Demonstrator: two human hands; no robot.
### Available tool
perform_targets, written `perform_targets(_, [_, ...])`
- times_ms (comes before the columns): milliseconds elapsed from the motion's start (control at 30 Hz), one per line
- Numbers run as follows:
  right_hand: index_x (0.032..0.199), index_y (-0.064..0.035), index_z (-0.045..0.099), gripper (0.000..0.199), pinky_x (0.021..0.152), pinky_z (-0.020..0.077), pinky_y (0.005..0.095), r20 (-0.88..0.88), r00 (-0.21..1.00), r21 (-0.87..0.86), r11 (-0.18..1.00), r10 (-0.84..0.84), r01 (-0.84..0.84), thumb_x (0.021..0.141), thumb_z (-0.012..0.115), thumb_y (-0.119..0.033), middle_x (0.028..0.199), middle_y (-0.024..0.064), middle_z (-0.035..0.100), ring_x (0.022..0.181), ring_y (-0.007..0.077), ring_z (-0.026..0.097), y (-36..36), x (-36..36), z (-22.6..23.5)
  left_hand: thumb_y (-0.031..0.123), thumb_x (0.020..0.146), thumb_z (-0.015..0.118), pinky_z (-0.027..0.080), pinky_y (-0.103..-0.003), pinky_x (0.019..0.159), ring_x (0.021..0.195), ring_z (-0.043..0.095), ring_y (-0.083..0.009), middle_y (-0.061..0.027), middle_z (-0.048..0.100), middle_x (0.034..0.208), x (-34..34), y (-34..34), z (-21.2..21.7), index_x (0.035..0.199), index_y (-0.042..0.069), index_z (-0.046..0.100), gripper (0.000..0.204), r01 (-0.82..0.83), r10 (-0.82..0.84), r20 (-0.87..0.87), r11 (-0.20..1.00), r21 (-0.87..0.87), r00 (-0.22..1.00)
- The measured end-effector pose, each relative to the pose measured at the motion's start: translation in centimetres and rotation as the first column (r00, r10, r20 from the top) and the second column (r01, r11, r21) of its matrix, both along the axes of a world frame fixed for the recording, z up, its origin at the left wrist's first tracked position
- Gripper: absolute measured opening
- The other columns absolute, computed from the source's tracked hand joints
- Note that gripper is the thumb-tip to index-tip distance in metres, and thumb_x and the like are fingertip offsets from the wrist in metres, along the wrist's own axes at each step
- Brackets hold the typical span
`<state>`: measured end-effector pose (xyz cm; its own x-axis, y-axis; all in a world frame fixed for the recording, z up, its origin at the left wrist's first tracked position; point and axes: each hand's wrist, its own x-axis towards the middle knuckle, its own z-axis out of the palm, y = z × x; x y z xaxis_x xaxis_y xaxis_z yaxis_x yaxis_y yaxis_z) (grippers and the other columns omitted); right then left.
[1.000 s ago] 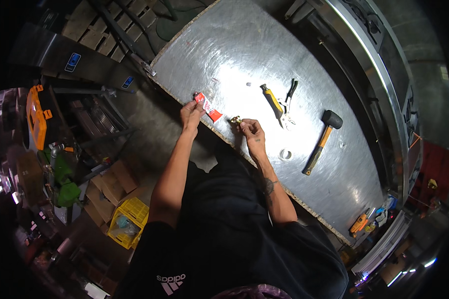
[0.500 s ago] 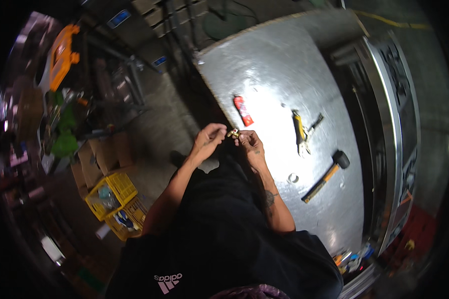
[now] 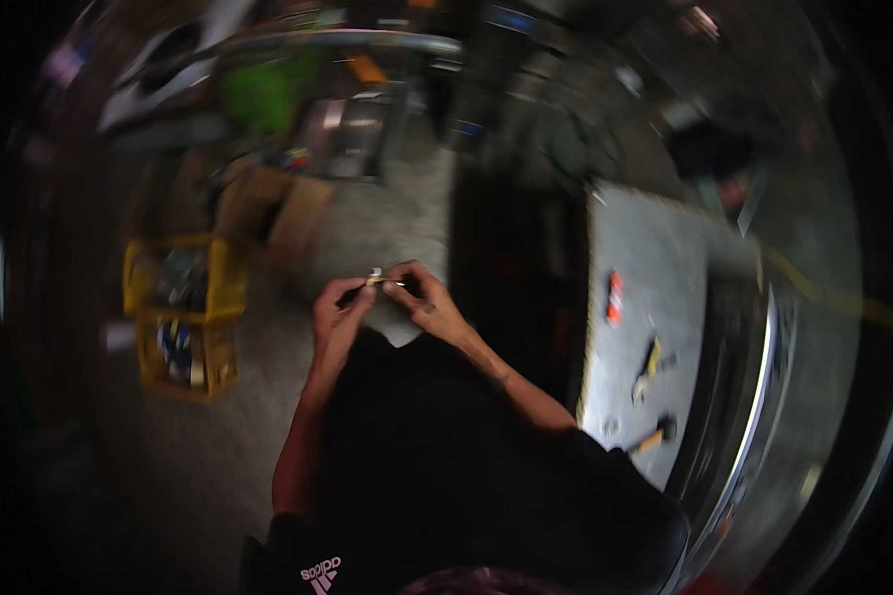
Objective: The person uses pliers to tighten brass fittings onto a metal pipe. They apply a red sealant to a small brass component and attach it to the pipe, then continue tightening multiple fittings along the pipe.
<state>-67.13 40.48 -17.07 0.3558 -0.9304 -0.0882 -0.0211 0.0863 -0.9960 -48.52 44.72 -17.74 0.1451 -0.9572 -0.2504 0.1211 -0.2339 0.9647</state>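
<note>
In front of my body I hold a small brass-coloured fitting (image 3: 375, 281) between both hands. The fingertips of my left hand (image 3: 337, 309) are closed on one side of it. From the other side, my right hand (image 3: 429, 299) pinches it with thumb and fingers. A whitish bit shows at its top, and blur hides its exact shape. Both hands are over the floor, left of the metal-topped table (image 3: 655, 233).
On the table lie a red tube-like item (image 3: 615, 297), a yellow-handled tool (image 3: 648, 369) and a mallet (image 3: 655, 436). Yellow crates (image 3: 186, 315) stand on the floor at left, with cardboard boxes (image 3: 278, 213) behind them. A dark bench (image 3: 734, 397) runs along the right.
My view and body have turned left, so the table now sits farther right. My hands have moved from the table's edge to over the floor, still holding the fitting.
</note>
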Motion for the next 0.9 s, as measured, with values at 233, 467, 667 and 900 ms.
perform_targets(233, [0.122,-0.0014,0.058,0.025,0.084,0.0564,0.0386,-0.395,0.893,-0.336,0.871,0.217,-0.360,0.099,0.067,-0.004,0.112,0.0188,0.068,0.099,0.0315,0.072,-2.7,17.6,2.1,0.017,0.098,0.072,0.053,-0.026,0.076,0.081,0.064,-0.0090,-0.0036,0.068,0.090,14.9,0.7,2.8,0.109,-0.003,0.066,0.023,-0.366,0.363,0.055,0.928,0.065,0.930])
perform_targets(467, [0.120,0.0016,0.060,0.021,0.081,0.0547,0.0345,-0.349,0.886,-0.389,0.813,0.305,-0.433,0.102,0.065,-0.008,0.102,0.0145,0.071,0.092,0.0241,0.070,-10.8,28.3,4.9,0.027,0.097,0.074,0.054,-0.033,0.087,0.095,0.069,-0.0171,-0.0091,0.074,0.099,25.1,-4.6,7.8,0.112,0.002,0.072,0.029,-0.357,0.357,0.301,0.932,-0.058,0.884])
perform_targets(667, [0.115,0.0007,0.063,0.023,0.069,0.0452,0.0252,-0.236,0.851,-0.282,0.805,0.469,-0.522,0.106,0.063,-0.020,0.086,0.0001,0.061,0.077,0.0076,0.052,-20.2,37.2,6.9,0.025,0.094,0.076,0.053,-0.035,0.094,0.104,0.070,-0.0228,-0.0127,0.075,0.109,34.8,-11.2,11.1,0.111,0.004,0.076,0.026,-0.297,0.375,0.523,0.927,-0.230,0.765])
perform_targets(900, [0.117,-0.0014,0.068,0.024,0.081,0.0532,0.0338,-0.345,0.823,-0.494,0.658,0.452,-0.568,0.101,0.069,-0.020,0.103,0.0138,0.070,0.094,0.0214,0.068,-28.6,48.4,13.2,0.021,0.096,0.073,0.055,-0.034,0.087,0.098,0.074,-0.0225,-0.0126,0.077,0.106,46.2,-18.9,14.0,0.112,0.003,0.075,0.024,-0.271,0.390,0.541,0.918,-0.289,0.745])
